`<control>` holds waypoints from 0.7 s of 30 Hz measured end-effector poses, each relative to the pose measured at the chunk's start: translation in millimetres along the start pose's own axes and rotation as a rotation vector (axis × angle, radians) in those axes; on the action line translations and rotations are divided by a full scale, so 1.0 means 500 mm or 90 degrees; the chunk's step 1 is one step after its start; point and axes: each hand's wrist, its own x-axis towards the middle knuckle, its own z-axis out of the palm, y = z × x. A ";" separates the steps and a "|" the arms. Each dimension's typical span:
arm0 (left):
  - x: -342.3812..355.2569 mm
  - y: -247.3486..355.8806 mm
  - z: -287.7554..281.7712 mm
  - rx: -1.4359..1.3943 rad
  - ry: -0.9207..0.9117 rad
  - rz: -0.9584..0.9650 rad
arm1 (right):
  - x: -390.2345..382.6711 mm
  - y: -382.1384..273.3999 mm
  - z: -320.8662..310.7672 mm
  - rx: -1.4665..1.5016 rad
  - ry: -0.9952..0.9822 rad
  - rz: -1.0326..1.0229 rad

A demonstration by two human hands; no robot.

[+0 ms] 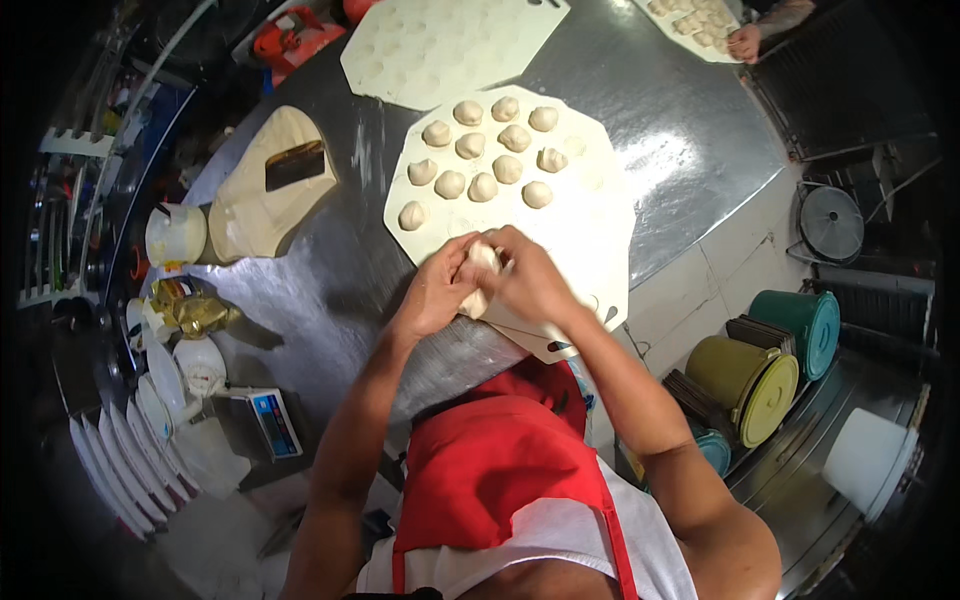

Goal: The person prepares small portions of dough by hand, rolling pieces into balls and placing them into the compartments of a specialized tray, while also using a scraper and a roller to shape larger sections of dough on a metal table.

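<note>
Both hands work on a pale piece of dough (477, 300) over the near edge of a white octagonal board (600, 240). My left hand (437, 288) is closed round the dough from the left. From the right, my right hand (532, 280) has its fingers bent in against the top of the same piece; it is slightly blurred. The fingers partly hide the dough. Just beyond my hands, several rounded dough pieces (483, 187) lie on the board in loose rows, their tops gathered or folded.
A large dough slab (245, 215) with a dark rectangular scraper (295, 166) lies left. Another white board (440, 50) stands farther back. At far right, another person's hand (744, 44) touches a filled board (697, 22). A scale (273, 422) and lidded buckets (770, 400) flank me.
</note>
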 end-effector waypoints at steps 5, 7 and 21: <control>-0.062 0.052 0.002 0.196 -0.140 -0.024 | -0.037 -0.018 0.011 0.097 0.074 -0.025; -0.082 0.044 0.016 0.387 -0.026 0.050 | -0.082 -0.066 0.037 -0.133 0.029 0.062; 0.097 -0.013 0.082 0.550 0.101 0.028 | -0.013 0.004 -0.032 0.019 0.125 -0.034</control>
